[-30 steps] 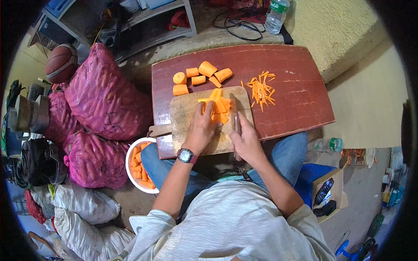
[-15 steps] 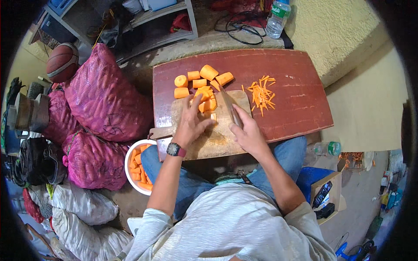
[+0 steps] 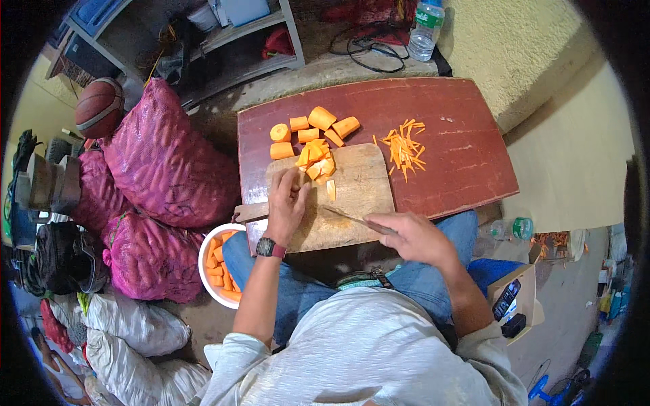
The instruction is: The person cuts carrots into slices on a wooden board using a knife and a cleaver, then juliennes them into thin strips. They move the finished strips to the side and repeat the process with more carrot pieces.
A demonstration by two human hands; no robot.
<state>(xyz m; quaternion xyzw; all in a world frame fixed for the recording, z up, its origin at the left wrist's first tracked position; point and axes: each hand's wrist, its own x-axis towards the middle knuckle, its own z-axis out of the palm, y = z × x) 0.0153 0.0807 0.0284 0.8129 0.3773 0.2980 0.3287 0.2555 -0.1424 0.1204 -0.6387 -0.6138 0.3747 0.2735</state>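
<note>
My right hand (image 3: 418, 237) grips a knife (image 3: 369, 223) by its handle. The blade points left, low over the right side of the wooden cutting board (image 3: 365, 177). My left hand (image 3: 287, 206) rests on the board's left part, its fingers curled together. What may be inside them is hidden. Just beyond it lies a pile of cut carrot slices (image 3: 315, 159). One flat carrot slice (image 3: 331, 190) lies apart at mid-board. Peeled carrot chunks (image 3: 321, 118) stand behind the board on the red table (image 3: 460, 152). To the right sits a heap of thin carrot strips (image 3: 406, 150).
A white tub (image 3: 206, 271) of carrot pieces stands beside my left leg. Full pink mesh sacks (image 3: 176, 155) crowd the left, with a basketball (image 3: 99, 108) on top. A water bottle (image 3: 425, 32) stands behind the table, and an open cardboard box (image 3: 531, 298) is at right.
My left hand has drawn back from the carrot pile, and its fingers have curled in. The knife has swung from pointing away to pointing left, as my right hand moved nearer and rightward.
</note>
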